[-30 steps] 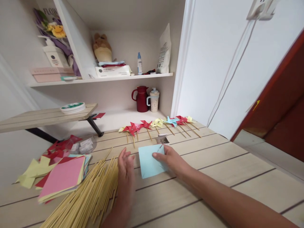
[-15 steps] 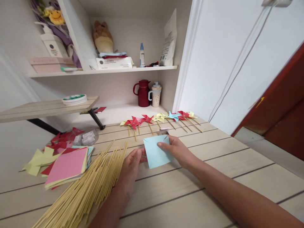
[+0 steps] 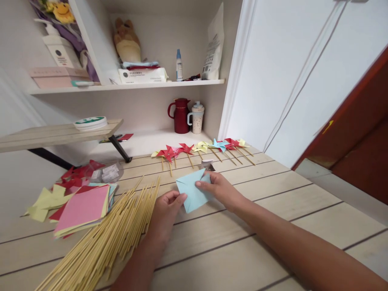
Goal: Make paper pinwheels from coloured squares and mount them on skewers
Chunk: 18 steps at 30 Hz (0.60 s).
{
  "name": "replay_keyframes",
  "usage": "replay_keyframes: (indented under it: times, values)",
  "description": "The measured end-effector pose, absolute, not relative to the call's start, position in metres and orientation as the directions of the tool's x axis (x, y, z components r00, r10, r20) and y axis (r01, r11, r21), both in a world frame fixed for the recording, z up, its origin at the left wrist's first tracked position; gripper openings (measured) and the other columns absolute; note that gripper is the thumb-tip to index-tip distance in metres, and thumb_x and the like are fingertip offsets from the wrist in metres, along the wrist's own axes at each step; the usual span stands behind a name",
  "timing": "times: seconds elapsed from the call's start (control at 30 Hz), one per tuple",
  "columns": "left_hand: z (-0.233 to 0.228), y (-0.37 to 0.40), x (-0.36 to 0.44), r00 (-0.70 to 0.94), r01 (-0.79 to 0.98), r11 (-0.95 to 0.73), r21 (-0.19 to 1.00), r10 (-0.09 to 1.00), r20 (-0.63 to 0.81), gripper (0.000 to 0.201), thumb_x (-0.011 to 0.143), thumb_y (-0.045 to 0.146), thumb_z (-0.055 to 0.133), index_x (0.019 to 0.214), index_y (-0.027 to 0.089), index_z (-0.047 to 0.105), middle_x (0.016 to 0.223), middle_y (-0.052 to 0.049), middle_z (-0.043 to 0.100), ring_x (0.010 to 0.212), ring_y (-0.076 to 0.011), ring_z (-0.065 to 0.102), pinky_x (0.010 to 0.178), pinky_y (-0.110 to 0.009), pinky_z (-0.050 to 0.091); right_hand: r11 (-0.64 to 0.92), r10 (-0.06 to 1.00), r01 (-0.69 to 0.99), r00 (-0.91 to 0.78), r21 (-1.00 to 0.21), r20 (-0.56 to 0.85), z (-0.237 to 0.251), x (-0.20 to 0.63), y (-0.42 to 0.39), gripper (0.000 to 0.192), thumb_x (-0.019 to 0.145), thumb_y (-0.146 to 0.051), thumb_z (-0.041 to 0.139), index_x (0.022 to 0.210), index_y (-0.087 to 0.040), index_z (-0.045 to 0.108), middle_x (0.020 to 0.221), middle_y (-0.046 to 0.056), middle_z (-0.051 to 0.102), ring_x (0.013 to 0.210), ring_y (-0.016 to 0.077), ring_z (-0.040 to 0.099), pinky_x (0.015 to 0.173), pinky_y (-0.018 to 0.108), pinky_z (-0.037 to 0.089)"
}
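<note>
Both hands pinch the blue paper (image 3: pixel 191 193) at centre frame above the worktop (image 3: pixel 273 210), left hand (image 3: pixel 166 210) at its lower corner, right hand (image 3: pixel 218 190) on its right edge, and a careless pull may tear it or push the sticks (image 3: pixel 115 238).

On the table (image 3: pixel 273 210), the paper sheet (image 3: pixel 192 193) is flanked — sticks (image 3: pixel 112 238) and paper stack (image 3: pixel 83 208) left, pinwheels (image 3: pixel 200 150) behind, small box (image 3: pixel 207 164) just behind.
</note>
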State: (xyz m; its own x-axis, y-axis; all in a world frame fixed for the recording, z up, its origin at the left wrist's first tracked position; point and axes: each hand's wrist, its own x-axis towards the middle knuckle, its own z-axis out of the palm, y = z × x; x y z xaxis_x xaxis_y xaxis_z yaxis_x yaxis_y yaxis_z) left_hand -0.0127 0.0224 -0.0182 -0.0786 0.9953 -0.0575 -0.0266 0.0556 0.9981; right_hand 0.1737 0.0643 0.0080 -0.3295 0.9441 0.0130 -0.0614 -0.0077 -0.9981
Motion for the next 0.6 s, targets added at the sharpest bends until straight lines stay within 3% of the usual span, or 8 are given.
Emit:
replay_keyframes:
  times: [0.17, 0.33, 0.47, 0.6]
  values:
    - [-0.024, 0.026, -0.015, -0.173, -0.224, -0.007, 0.975, 0.984, -0.033, 0.027, 0.069, 0.042, 0.078, 0.077, 0.017, 0.074, 0.079, -0.005, 0.074, 0.074, -0.0179, 0.063, 0.075, -0.029, 0.047, 0.008, 0.914, -0.161, -0.399, -0.987, 0.072, 0.008, 0.171, 0.064, 0.047, 0.066, -0.031, 0.082, 0.107, -0.019, 0.065, 0.101, 0.003, 0.072, 0.091, 0.0213, 0.065, 0.084, 0.034, 0.048]
    - [-0.029, 0.028, -0.018, -0.176, -0.312, -0.043, 0.949, 0.984, -0.013, 0.028, 0.068, 0.040, 0.080, 0.079, 0.015, 0.074, 0.083, -0.006, 0.073, 0.077, -0.0180, 0.063, 0.079, -0.032, 0.048, -0.049, 0.944, -0.225, -0.330, -0.973, 0.029, 0.007, 0.169, 0.064, 0.043, 0.066, -0.032, 0.082, 0.103, -0.020, 0.063, 0.080, 0.001, 0.074, 0.079, 0.0204, 0.068, 0.086, 0.039, 0.050]
    - [-0.025, 0.027, -0.016, -0.169, -0.311, -0.051, 0.949, 0.986, -0.002, 0.028, 0.071, 0.041, 0.078, 0.080, 0.015, 0.074, 0.084, -0.007, 0.073, 0.079, -0.0188, 0.064, 0.079, -0.032, 0.048, -0.050, 0.942, -0.222, -0.335, -0.974, 0.028, 0.006, 0.168, 0.064, 0.042, 0.066, -0.031, 0.082, 0.102, -0.020, 0.063, 0.078, 0.000, 0.075, 0.078, 0.0201, 0.069, 0.085, 0.039, 0.051]
    - [-0.018, 0.026, -0.015, -0.088, -0.391, -0.029, 0.920, 0.996, -0.007, 0.039, 0.077, 0.043, 0.074, 0.105, 0.016, 0.073, 0.104, -0.011, 0.074, 0.093, -0.0231, 0.066, 0.085, -0.034, 0.048, -0.037, 0.935, -0.214, -0.353, -0.976, 0.041, 0.006, 0.166, 0.064, 0.044, 0.067, -0.030, 0.082, 0.105, -0.021, 0.063, 0.080, 0.001, 0.075, 0.075, 0.0185, 0.068, 0.080, 0.036, 0.051]
